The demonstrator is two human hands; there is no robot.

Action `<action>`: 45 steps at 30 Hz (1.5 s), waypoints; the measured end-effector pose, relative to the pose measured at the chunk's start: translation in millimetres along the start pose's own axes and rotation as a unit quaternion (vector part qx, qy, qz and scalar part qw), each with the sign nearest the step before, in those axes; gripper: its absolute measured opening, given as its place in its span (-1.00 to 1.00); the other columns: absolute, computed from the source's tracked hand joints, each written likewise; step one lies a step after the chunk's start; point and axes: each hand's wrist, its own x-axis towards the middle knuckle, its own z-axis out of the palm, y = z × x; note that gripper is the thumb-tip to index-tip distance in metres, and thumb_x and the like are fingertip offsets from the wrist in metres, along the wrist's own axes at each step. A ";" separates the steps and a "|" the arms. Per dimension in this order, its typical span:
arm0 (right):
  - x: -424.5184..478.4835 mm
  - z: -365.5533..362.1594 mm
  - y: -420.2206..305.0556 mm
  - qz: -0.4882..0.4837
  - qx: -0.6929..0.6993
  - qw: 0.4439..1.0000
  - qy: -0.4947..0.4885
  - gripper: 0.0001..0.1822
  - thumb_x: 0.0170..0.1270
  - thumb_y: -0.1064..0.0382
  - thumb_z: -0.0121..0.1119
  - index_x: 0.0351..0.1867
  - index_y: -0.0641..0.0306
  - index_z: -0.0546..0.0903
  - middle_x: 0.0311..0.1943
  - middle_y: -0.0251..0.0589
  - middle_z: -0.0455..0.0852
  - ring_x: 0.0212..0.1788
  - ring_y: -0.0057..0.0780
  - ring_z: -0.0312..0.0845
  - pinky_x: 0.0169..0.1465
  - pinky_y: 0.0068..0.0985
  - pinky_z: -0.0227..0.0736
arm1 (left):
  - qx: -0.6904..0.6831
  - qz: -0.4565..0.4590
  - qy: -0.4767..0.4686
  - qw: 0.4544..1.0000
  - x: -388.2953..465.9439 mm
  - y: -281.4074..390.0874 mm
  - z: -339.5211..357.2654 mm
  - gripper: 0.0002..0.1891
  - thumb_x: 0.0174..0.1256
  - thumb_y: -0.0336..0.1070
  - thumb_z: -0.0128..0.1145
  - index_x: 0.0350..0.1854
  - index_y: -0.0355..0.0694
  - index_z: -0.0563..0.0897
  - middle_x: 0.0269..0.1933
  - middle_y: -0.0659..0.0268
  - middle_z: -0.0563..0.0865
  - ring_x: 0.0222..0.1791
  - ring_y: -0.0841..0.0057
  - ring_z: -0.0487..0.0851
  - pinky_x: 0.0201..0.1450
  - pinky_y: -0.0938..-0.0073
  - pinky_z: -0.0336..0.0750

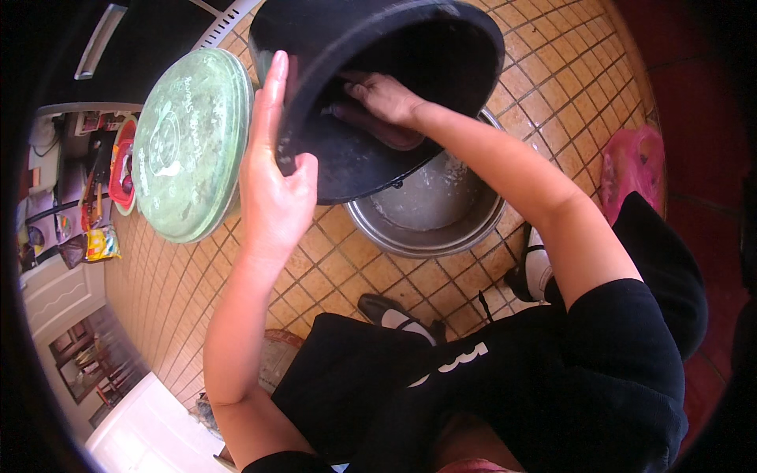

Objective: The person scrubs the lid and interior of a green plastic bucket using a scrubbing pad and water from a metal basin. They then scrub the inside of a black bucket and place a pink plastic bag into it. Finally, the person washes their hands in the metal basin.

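A large black plastic bucket (349, 171) is tilted with its wide mouth towards me. My left hand (278, 183) grips it at the left side of the rim, thumb on the rim and fingers stretched along the outside. My right hand (387, 100) reaches into the bucket, close to the inner wall. Its fingertips are in dark shadow, and whether they hold anything cannot be made out. A reddish shape under that hand may be its reflection on the wet wall. Below the bucket's mouth, partly hidden by it, a round steel basin (437, 248) holds cloudy liquid.
A round green plastic lid (192, 148) bearing writing stands left of my left hand. A pink plastic bag (633, 165) lies at right on the tiled floor (337, 254). A red basket (121, 171) and a yellow packet (102, 243) are at far left. My shoes (393, 313) are below the basin.
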 end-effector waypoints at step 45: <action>4.7 35.8 -67.2 -0.019 0.178 0.982 -0.067 -0.54 0.18 0.18 -0.08 0.15 0.16 0.42 0.04 0.05 0.52 0.11 -0.06 0.41 0.21 -0.31 0.26 | 0.026 -0.041 0.038 0.998 35.7 19.0 11.5 -0.31 -0.05 -0.66 -0.11 0.28 -0.13 0.31 0.02 0.03 0.57 -0.07 0.38 0.57 -0.02 0.54 0.46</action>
